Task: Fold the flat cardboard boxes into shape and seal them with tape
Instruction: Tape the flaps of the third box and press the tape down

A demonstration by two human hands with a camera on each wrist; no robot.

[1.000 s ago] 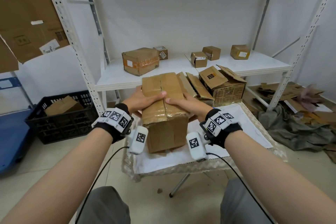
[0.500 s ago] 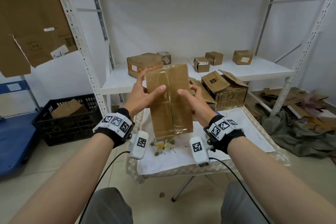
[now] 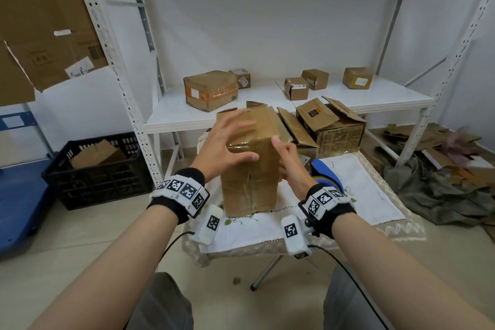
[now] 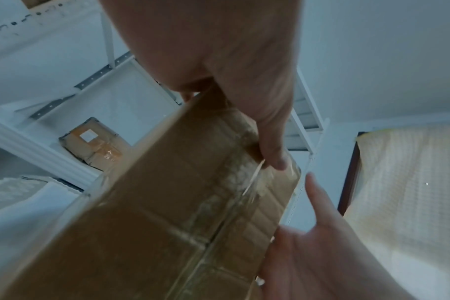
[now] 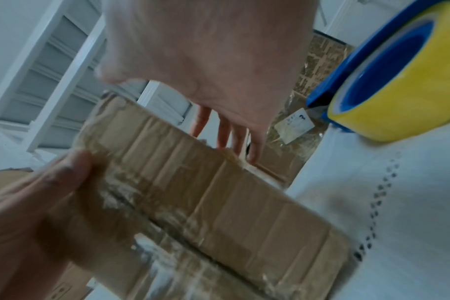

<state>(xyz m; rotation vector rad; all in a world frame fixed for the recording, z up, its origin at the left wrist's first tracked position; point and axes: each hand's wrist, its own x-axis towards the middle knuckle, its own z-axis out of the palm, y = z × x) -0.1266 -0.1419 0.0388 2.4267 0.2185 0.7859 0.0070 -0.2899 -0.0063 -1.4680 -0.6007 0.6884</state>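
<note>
The person's forearms are bare, with no sleeves. Each wrist carries a black fabric wristband (image 3: 179,197) topped by a white band of square black-and-white coded markers (image 3: 322,199). A white, rounded camera module (image 3: 209,224) bearing one such marker hangs under each wrist, trailing a thin black cable (image 3: 345,266). Grey trousers (image 3: 160,305) cover both knees.

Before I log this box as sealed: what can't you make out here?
- Box far end: head view, hidden by its own body.
- Left hand fingertips: head view, motion blur.
- Tape dispenser: head view, mostly behind the right hand; right wrist view, cut by the edge.
- Shelf-box labels: too small.
</note>
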